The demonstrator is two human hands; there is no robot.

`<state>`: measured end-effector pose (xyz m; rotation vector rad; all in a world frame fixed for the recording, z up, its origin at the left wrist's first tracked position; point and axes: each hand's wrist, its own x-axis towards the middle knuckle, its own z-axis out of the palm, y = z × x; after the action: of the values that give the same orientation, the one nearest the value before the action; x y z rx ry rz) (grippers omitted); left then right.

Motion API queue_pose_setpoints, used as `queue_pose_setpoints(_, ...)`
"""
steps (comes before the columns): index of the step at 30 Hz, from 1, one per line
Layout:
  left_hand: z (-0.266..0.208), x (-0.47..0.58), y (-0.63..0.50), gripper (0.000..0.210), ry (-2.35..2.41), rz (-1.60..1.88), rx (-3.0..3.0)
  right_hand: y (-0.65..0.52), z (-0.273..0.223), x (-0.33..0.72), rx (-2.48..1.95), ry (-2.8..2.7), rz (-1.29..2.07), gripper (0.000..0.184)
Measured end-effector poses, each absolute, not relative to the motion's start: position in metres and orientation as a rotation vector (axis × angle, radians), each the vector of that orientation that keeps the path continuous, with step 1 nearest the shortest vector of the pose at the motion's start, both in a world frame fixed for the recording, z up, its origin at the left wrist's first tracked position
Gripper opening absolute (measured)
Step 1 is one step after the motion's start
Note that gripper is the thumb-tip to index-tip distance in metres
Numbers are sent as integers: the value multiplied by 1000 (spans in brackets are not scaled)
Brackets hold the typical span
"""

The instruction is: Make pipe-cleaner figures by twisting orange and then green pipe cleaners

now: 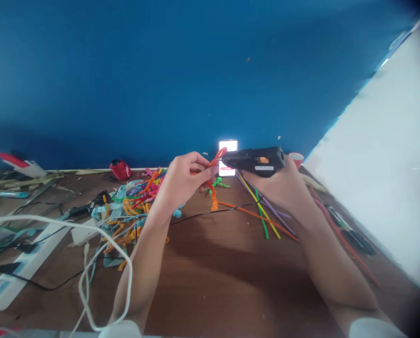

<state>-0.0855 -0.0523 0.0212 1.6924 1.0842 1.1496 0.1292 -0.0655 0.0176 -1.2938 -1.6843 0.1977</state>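
Note:
My left hand [193, 176] pinches an orange pipe cleaner figure [213, 191], its lower end hanging below my fingers and a loop rising above them. In my right hand [279, 184] is a black glue gun [250, 159], held level with its nozzle pointing left. The nozzle tip meets or nearly meets the orange piece; whether they touch I cannot tell. Just behind, a lit phone [228, 145] stands upright, partly covered by the gun. A small green pipe cleaner figure [220, 184] sits below the phone.
Loose purple, green, yellow and orange pipe cleaners [266, 213] lie on the brown table [210, 281]. A tangled heap of coloured pieces [125, 211] is at left, near a white power strip [30, 267] and white cable [128, 277]. The gun's black cord [210, 213] crosses the table.

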Motion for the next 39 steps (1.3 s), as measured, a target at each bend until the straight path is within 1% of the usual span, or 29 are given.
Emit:
queue_pose_setpoints(7, 24, -87, -54, 31, 1103, 1126, 1708, -61, 15, 130, -1277, -1679, 246, 14)
queue_pose_setpoints(16, 26, -88, -55, 32, 1128, 1105, 1733, -60, 16, 131, -1302, -1701, 240, 20)
queue_pose_setpoints(22, 27, -88, -56, 33, 1148, 1096, 1744, -60, 15, 132, -1295, -1712, 243, 17)
queue_pose_setpoints(30, 28, -88, -56, 33, 1145, 1105, 1725, -62, 17, 131, -1335, -1702, 223, 20)
queue_pose_setpoints(39, 26, -87, -56, 32, 1155, 1103, 1741, -59, 14, 131, -1299, -1685, 171, 15)
